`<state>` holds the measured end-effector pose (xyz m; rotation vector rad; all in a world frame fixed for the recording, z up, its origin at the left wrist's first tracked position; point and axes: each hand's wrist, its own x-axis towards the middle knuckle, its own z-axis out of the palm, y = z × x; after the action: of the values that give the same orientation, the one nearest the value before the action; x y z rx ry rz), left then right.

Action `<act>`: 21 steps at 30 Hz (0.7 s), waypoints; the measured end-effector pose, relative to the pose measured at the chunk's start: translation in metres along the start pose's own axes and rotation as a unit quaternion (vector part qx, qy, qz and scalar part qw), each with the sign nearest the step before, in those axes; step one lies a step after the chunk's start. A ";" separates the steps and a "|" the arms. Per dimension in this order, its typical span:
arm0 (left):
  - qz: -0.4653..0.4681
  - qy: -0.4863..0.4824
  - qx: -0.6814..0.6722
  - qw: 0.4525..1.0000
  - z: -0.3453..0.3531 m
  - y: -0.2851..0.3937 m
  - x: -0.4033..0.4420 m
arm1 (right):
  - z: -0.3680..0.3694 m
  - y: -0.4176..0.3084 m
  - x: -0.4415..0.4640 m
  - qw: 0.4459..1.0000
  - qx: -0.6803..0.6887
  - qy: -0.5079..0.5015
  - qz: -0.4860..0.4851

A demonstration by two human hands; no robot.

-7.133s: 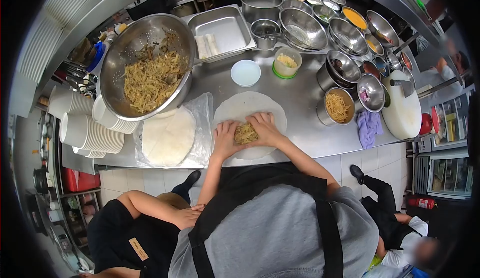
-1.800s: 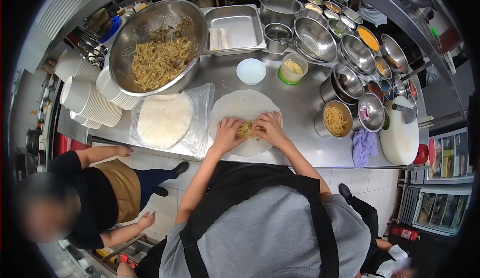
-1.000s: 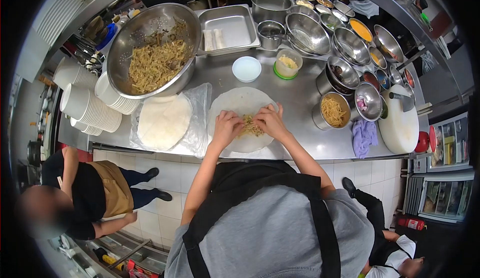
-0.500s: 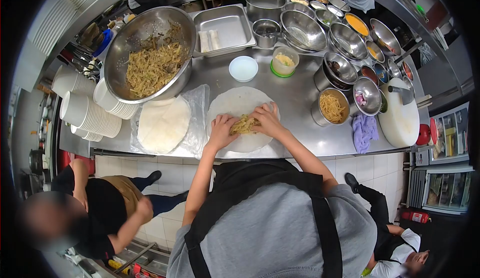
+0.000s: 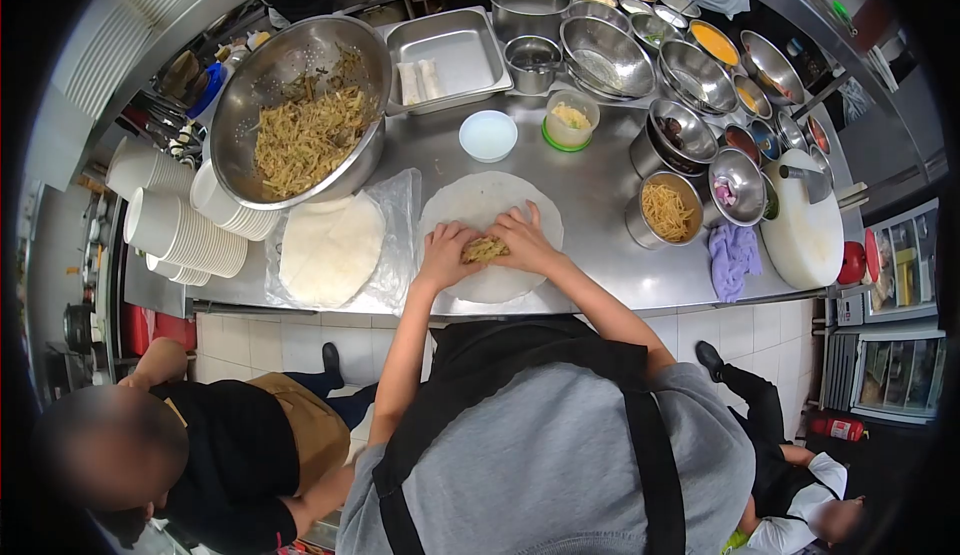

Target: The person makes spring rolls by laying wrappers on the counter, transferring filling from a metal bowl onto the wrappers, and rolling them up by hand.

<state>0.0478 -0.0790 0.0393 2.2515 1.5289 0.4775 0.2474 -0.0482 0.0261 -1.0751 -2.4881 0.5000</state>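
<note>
A round, pale wrapper sheet (image 5: pixel 485 195) lies flat on the steel counter in front of me. Across its lower middle is a small mound of shredded yellow-brown filling (image 5: pixel 486 249). My left hand (image 5: pixel 449 257) cups the mound's left end with bent fingers. From the other side, my right hand (image 5: pixel 526 243) presses its right end, fingers curled around it. A stack of wrapper sheets (image 5: pixel 332 250) rests on clear plastic to the left. Behind it, a large steel bowl (image 5: pixel 235 160) holds more of the same filling.
Behind the wrapper stand a pale blue bowl (image 5: pixel 488 136) and a tub (image 5: pixel 571 120). Two white rolls (image 5: pixel 420 81) lie in a steel tray (image 5: pixel 470 40). Stacked white containers (image 5: pixel 185 235) are at left; a pot of strips (image 5: pixel 665 211) and a purple cloth (image 5: pixel 735 260) at right. Co-workers stand nearby.
My hands have drawn closer together, making the mound shorter and more compact. The co-worker at left has moved nearer, and another person's hand has appeared at the top.
</note>
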 end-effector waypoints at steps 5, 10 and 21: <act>-0.003 0.024 0.003 1.000 -0.006 -0.001 -0.012 | 0.001 -0.004 0.002 1.000 0.011 0.000 -0.008; 0.000 0.014 -0.006 1.000 -0.007 -0.003 -0.013 | -0.012 -0.001 -0.004 1.000 0.021 0.007 0.002; -0.017 0.050 -0.042 0.998 -0.016 -0.010 -0.028 | -0.029 0.004 -0.020 0.996 0.048 0.060 0.054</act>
<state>0.0219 -0.1002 0.0466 2.1639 1.5624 0.6425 0.2765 -0.0558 0.0454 -1.1698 -2.2891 0.5626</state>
